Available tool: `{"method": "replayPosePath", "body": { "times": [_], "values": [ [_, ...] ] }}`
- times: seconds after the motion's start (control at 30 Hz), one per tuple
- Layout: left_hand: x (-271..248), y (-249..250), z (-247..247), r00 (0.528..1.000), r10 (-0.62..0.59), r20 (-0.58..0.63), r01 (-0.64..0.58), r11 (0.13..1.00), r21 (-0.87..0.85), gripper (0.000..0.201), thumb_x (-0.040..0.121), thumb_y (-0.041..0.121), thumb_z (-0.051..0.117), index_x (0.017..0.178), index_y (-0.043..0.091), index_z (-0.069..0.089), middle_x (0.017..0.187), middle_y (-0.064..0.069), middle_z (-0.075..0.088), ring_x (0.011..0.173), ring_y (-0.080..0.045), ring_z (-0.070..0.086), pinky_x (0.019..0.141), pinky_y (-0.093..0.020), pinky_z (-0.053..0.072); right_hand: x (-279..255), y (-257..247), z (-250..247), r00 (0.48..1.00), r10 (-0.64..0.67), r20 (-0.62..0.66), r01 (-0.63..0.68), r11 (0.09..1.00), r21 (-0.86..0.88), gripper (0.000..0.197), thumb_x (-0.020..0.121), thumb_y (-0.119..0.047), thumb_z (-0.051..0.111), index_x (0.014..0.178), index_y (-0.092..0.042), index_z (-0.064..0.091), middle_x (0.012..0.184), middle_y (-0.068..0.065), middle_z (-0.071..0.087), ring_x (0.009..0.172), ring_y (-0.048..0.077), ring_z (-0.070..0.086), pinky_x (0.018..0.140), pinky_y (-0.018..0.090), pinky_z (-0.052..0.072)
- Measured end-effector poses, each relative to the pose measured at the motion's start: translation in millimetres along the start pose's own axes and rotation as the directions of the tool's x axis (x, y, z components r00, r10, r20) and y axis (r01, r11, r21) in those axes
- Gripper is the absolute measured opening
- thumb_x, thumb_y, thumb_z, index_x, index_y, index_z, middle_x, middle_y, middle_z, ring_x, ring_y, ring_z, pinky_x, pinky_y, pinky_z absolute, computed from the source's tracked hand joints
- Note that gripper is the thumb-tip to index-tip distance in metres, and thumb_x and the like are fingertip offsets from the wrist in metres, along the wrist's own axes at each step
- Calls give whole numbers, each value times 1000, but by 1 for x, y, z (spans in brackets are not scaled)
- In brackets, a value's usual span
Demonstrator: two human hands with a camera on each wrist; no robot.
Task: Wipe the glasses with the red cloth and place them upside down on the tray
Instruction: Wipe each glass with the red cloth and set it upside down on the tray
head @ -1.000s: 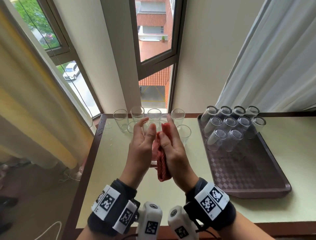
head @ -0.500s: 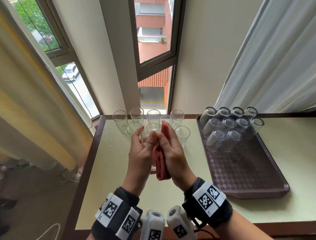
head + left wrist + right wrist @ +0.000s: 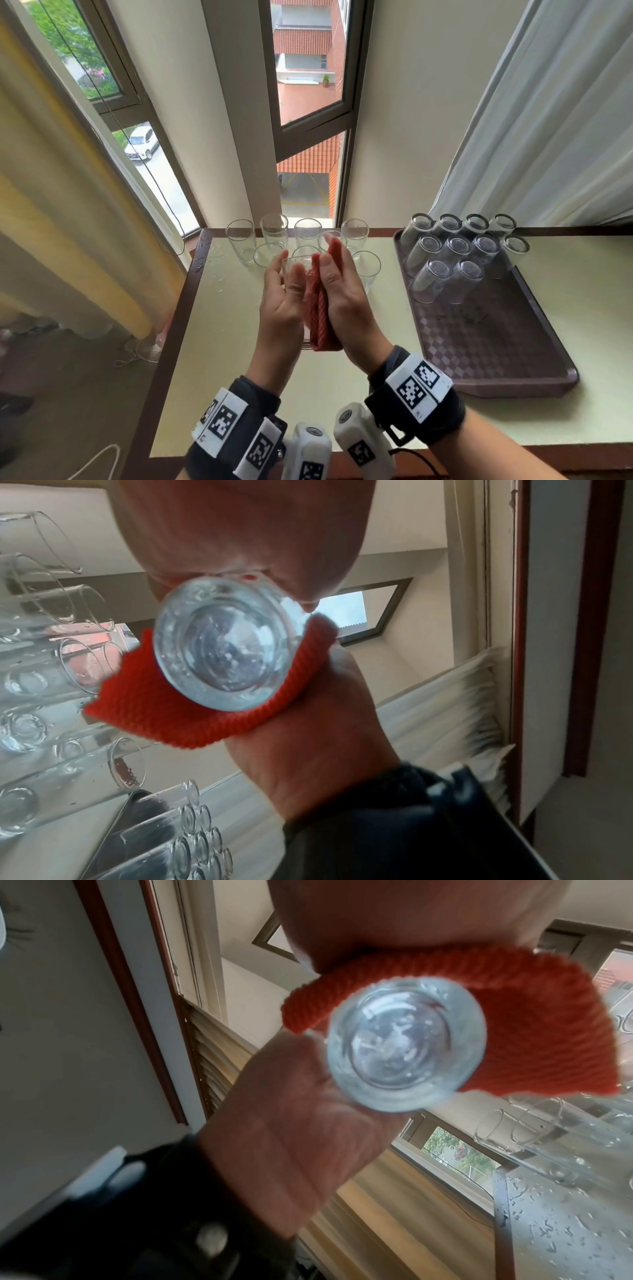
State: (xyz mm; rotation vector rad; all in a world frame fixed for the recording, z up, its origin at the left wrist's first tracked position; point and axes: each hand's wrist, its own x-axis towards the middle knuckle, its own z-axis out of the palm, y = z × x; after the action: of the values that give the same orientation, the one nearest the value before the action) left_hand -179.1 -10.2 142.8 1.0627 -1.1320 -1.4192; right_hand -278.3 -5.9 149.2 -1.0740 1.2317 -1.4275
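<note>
Above the table's middle I hold a clear glass upright between both hands. My left hand grips its left side, thumb in front and fingers behind. My right hand holds the folded red cloth cupped against the glass's right side. In the left wrist view the thick glass base shows with the cloth wrapped under it. The right wrist view has the same base and cloth. The brown tray lies to the right, with several upside-down glasses at its far end.
Several upright glasses stand in rows at the back of the table, just beyond my hands. Water drops dot the table's left edge. A window and curtains close off the back. The near half of the tray is bare.
My left hand has slid back towards me along the glass while my right hand with the cloth moved slightly forward. The glass stays between them.
</note>
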Motion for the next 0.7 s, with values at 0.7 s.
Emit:
{"method": "replayPosePath", "body": {
  "times": [0.7],
  "values": [
    [9, 0, -12, 999, -41, 11, 41, 999, 35, 67, 85, 68, 56, 140, 31, 44, 143, -1, 50, 125, -9, 57, 99, -26, 52, -10, 19, 15, 1000, -18, -12, 17, 995, -98, 71, 83, -71, 48, 147, -43, 36, 140, -1, 52, 129, 21, 53, 110, 51, 41]
  ]
}}
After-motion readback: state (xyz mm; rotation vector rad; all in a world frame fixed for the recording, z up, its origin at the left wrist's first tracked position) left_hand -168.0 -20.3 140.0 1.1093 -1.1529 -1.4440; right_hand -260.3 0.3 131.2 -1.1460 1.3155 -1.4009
